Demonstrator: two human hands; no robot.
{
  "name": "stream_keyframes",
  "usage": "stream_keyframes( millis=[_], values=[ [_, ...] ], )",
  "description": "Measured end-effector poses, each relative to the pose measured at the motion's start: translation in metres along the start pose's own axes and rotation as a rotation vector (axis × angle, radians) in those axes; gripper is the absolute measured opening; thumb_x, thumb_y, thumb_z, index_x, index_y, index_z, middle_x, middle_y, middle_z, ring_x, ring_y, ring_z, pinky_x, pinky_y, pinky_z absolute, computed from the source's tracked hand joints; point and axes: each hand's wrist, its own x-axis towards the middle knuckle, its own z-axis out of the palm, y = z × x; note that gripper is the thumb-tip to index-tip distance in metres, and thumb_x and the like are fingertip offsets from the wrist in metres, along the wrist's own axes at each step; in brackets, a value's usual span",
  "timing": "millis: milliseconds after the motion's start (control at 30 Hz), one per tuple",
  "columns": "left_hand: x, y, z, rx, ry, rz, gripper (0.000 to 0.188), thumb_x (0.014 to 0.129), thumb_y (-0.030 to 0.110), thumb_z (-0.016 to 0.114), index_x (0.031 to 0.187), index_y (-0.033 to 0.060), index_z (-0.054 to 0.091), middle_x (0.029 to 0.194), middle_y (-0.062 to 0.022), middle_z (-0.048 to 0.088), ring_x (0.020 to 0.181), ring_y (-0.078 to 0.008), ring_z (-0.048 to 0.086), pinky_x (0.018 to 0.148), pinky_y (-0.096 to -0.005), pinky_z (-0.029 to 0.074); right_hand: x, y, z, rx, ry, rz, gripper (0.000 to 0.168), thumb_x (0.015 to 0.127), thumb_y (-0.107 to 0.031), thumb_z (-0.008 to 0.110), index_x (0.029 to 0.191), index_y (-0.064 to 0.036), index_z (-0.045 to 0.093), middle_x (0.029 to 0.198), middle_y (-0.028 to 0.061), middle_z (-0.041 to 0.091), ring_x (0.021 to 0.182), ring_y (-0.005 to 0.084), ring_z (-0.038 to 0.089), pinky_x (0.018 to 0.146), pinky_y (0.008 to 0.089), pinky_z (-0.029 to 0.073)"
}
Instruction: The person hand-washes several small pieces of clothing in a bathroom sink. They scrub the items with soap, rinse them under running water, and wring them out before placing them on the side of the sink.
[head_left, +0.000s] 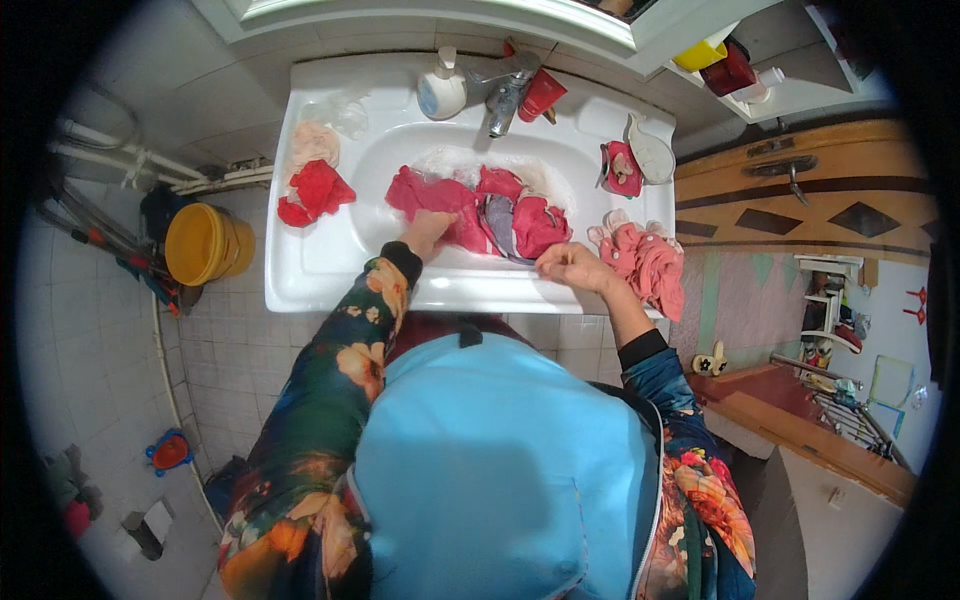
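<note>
A wet red garment (431, 193) with a grey patch (499, 217) lies bunched in the white washbasin (375, 247), with suds and water behind it. My left hand (431, 229) is closed on the garment's near left part, its fingertips partly hidden. Over the basin's front rim is my right hand (576, 267), fingers curled, close to the garment's grey edge; whether it pinches that edge is unclear. Just right of this hand, a pink garment (645, 262) hangs over the basin's corner. Red cloth (319, 191) and pale peach cloth (315, 142) rest on the left ledge.
Along the back ledge stand a white pump bottle (442, 90), a chrome faucet (508, 97) and a red tube (541, 96). A red soap dish (622, 166) sits on the right ledge beside a whitish dish (651, 154). At left is a yellow bucket (199, 244); at right, a wooden door (810, 191).
</note>
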Motion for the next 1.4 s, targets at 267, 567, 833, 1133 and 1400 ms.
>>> stream_keyframes(
  millis=[267,567,833,1133,1400],
  values=[
    [-0.015,0.053,0.047,0.014,-0.016,-0.433,0.041,0.076,0.025,0.075,0.099,-0.0022,0.054,0.062,-0.0051,0.054,0.047,-0.0155,0.049,0.037,-0.0291,0.036,0.039,0.069,-0.055,0.028,0.555,0.011,0.030,0.086,-0.005,0.054,0.115,0.002,0.056,0.093,0.0051,0.061,0.074,0.0112,0.054,0.063,0.0240,0.045],
    [-0.032,0.037,0.040,-0.182,0.259,-0.069,0.023,0.087,0.026,0.054,0.087,0.0038,0.062,0.083,-0.0067,0.065,0.080,-0.0217,0.060,0.071,-0.0332,0.046,0.131,0.047,-0.014,-0.199,0.541,0.177,0.040,0.083,-0.023,0.067,0.108,0.007,0.059,0.096,0.0160,0.066,0.086,0.0222,0.063,0.075,0.0326,0.050],
    [-0.099,0.171,-0.041,-1.072,0.041,0.255,0.026,0.091,0.017,0.042,0.102,-0.0041,0.053,0.098,-0.0153,0.061,0.096,-0.0270,0.058,0.093,-0.0410,0.044,0.088,0.024,-0.057,1.010,0.334,-0.034,0.030,0.088,-0.002,0.048,0.116,-0.002,0.059,0.106,0.0149,0.065,0.094,0.0224,0.063,0.080,0.0349,0.053],
    [-0.083,0.140,-0.038,0.879,0.297,0.048,0.018,0.078,0.023,0.060,0.085,0.0067,0.064,0.084,-0.0175,0.063,0.085,-0.0302,0.062,0.079,-0.0367,0.049,0.051,-0.050,-0.006,-0.462,0.256,-0.673,0.035,0.077,0.001,0.050,0.106,-0.010,0.065,0.102,0.0155,0.060,0.099,0.0335,0.058,0.088,0.0408,0.047],
    [-0.036,0.087,0.028,0.797,0.078,0.382,0.025,0.076,0.025,0.066,0.089,0.0043,0.067,0.089,-0.0165,0.065,0.082,-0.0327,0.062,0.075,-0.0397,0.050,0.042,0.009,0.032,-0.291,0.215,-0.309,0.016,0.082,-0.008,0.056,0.095,-0.006,0.066,0.087,0.0131,0.064,0.086,0.0287,0.063,0.076,0.0374,0.050]
  ],
)
